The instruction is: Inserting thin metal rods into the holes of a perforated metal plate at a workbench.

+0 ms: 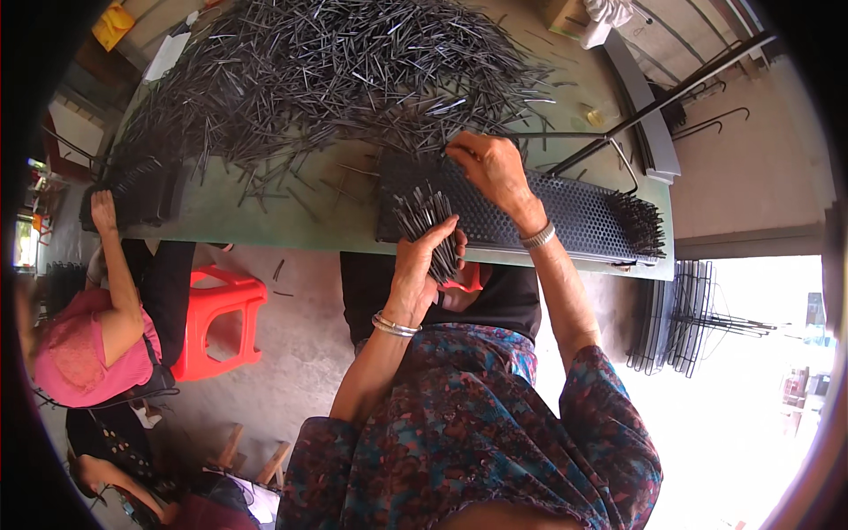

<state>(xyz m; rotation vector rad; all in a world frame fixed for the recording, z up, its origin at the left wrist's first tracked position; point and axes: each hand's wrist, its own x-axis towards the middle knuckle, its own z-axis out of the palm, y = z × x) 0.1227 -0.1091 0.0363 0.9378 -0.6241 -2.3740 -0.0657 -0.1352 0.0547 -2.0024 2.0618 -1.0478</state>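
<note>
My left hand [413, 276] is closed around a bundle of thin black sticks [422, 216], their ends fanning out above the thumb. It is in front of the table's near edge, beside a long black board full of round holes [539, 201]. Over the far edge of that board is my right hand [496, 173], thumb and fingers pinched together. A small dark bit shows at its fingertips, too small to name. At the board's right end, a cluster of black sticks [639, 224] stands upright in the holes.
A large heap of loose black sticks [336, 75] covers the far part of the green table [291, 228]. A dark metal bar [662, 108] slants across the right side. On the left, a person in pink [97, 349] works beside a red plastic stool [221, 322]. Wire racks [685, 318] are at right.
</note>
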